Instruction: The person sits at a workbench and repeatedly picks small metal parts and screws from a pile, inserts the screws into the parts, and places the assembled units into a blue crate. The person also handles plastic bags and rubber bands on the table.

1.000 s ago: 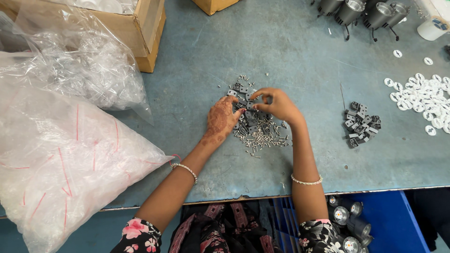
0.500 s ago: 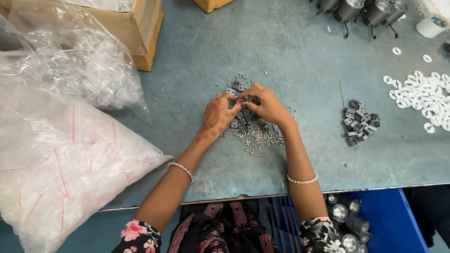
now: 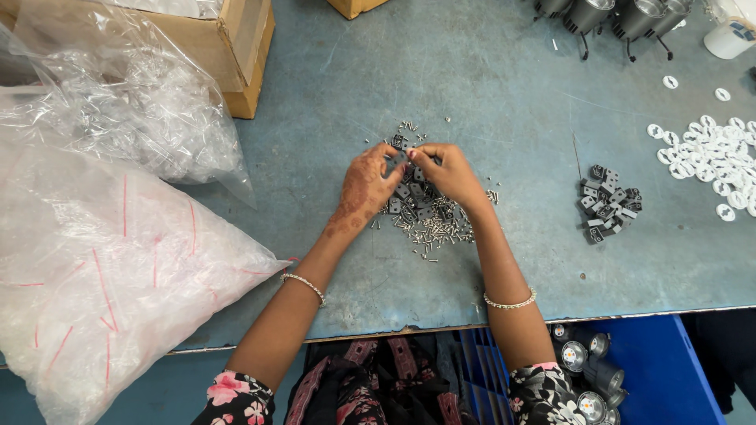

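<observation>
- Head view: at the centre of the frame, both hands are brought together over a loose heap of small dark grey metal brackets and short silver screws [image 3: 421, 216] on the worn blue-grey table top [image 3: 488, 102].
- Left hand [image 3: 366, 189] is curled, its fingertips pinched on one small dark bracket [image 3: 398, 143] at the top edge of the heap.
- Right hand [image 3: 449, 169] is closed likewise, fingertips meeting the left; what is pinched there is too small to tell.
- Step in hand, as judged: a screw is being fitted to a bracket; steady alignment of the two small parts is called for next.
- A separate cluster of dark grey brackets [image 3: 608, 203] is seen right of centre, well apart from the hands.
- White plastic discs [image 3: 713, 153] are scattered at the right edge.
- Clear plastic bags [image 3: 102, 260] fill the left side.
</observation>
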